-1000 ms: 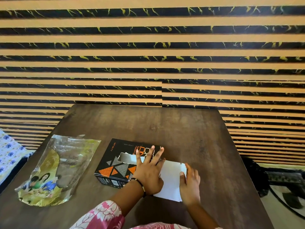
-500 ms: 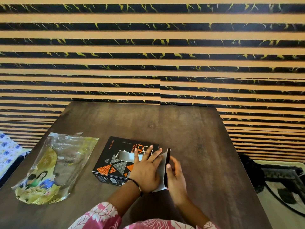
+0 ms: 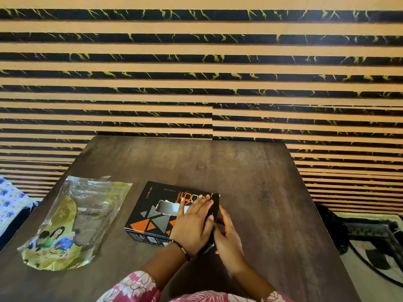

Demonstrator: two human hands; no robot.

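A black cardboard box with orange and grey triangles and a torn window in its top lies on the dark wooden table. My left hand rests flat on the right part of the box top, fingers straight. The box's black side flap stands raised along the right edge, leaning in against my left hand. My right hand presses on the flap's outer face with its fingers laid along it. Its thumb is hard to make out.
A crumpled clear and yellow plastic bag with a printed picture lies at the left of the table. A striped wall stands just behind the table. A patterned cloth is at the far left, and dark objects sit on the floor at right.
The flap lay flat on the table, white side up, under my right hand. My right hand has lifted it and swung it left against the box. My left hand stayed on the box top.
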